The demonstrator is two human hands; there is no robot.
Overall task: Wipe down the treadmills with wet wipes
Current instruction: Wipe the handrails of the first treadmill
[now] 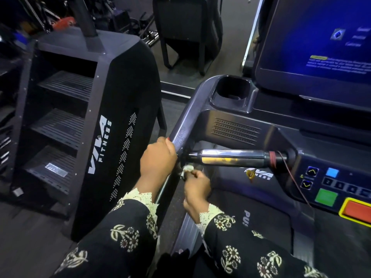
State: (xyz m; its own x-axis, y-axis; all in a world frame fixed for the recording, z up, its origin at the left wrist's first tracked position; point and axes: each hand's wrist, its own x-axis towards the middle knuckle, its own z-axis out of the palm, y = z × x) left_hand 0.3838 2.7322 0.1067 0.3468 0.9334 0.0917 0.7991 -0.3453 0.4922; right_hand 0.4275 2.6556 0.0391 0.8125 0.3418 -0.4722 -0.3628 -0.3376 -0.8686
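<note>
I stand on a dark treadmill whose console (236, 129) fills the right half of the view. My left hand (157, 161) grips its left side handrail (181, 129) from outside. Just below the joint where the chrome pulse bar (232, 158) meets that rail, my right hand (195, 184) pinches a small crumpled white wet wipe (187, 169). The wipe touches the underside of the rail at the bar's left end. Most of the wipe is hidden in my fingers.
A black stair-climber machine (104, 141) stands close on the left, with a narrow strip of floor between. The lit blue screen (321, 37), a cup holder (232, 87), and green (326, 197) and red (359, 210) buttons lie to the right. A red cord (293, 177) hangs from the bar.
</note>
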